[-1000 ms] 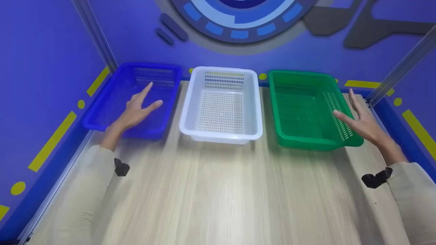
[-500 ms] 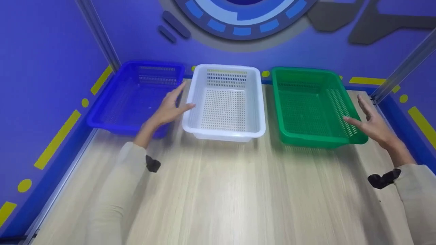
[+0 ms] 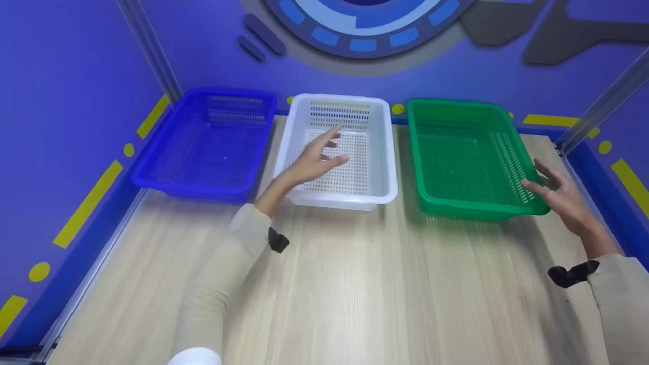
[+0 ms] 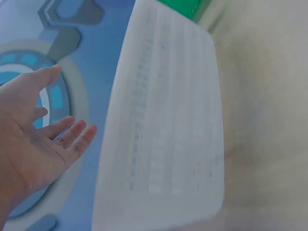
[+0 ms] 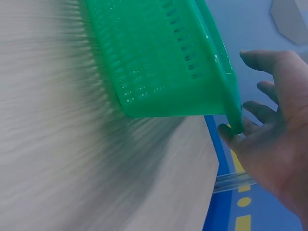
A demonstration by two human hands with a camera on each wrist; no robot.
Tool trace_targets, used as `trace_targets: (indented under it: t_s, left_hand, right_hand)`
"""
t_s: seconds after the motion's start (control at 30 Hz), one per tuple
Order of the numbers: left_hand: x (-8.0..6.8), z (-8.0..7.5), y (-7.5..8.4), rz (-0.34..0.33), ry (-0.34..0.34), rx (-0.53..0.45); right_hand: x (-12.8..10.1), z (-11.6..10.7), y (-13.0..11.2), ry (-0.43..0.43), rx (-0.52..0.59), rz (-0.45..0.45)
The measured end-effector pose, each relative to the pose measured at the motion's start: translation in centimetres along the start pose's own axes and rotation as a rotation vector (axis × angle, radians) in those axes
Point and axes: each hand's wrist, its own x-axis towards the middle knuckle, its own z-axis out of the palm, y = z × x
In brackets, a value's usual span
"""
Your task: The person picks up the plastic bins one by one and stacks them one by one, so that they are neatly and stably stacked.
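Since the earlier frames, the left hand [image 3: 310, 165] has swept rightward from over the blue basket [image 3: 215, 152] to over the white basket [image 3: 350, 199]; the right hand [image 3: 565, 196] has stayed by the green basket [image 3: 451, 167]. All three baskets keep their places in a row along the far side of the table [image 3: 365, 284]: blue at left, white between, green at right.

The left hand hangs above the left half of the white basket with thumb and forefinger spread apart, the other fingers loosely bent, and nothing in its grasp. In the left wrist view it shows above the basket's rim, seen against the back wall [image 3: 431, 71].

The right hand is at the right rim of the green basket, towards the near corner. Its thumb points left over the rim and its fingers are parted and slightly bent beside the outer side; whether any fingertip touches the rim is hard to tell, as hand and rim overlap in both views.

Each basket stands upright, with slotted walls. Both arms wear pale sleeves [image 3: 621, 304], each with a small black camera [image 3: 278, 240] at the wrist. The back wall is blue, with a large ringed pattern in the middle and yellow marks low down. Metal posts [image 3: 152, 56] stand at its left and right corners.
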Motion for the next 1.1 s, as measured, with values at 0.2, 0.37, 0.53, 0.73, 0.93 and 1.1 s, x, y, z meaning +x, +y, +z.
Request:
trace_targets:
  t_s: [0.2, 0.37, 0.53, 0.73, 0.93, 1.1]
  left_hand:
    - [1.7, 3.6, 0.9, 0.02, 0.01, -0.138]
    - [2.8, 6.1, 1.9, 0.011, -0.013, -0.233]
    - [3.7, 8.5, 3.3, 0.046, -0.034, -0.247]
    - [4.6, 10.8, 4.6, 0.11, -0.118, -0.182]
    - [5.5, 12.6, 5.3, 0.021, -0.186, -0.142]
    - [5.9, 14.1, 5.9, -0.139, -0.166, -0.115]
  right_hand:
    - [0.3, 0.8, 1.1, 0.036, 0.066, 0.036]
    - [0.5, 1.5, 1.8, 0.039, 0.266, 0.052]
    - [0.2, 1.9, 2.9, 0.008, 0.624, 0.007]
    - [0.2, 2.0, 3.1, -0.006, 0.817, -0.008]
    - [0.1, 1.9, 2.8, -0.033, 0.882, -0.007]
    - [-0.1, 1.9, 2.8, -0.036, 0.888, 0.033]
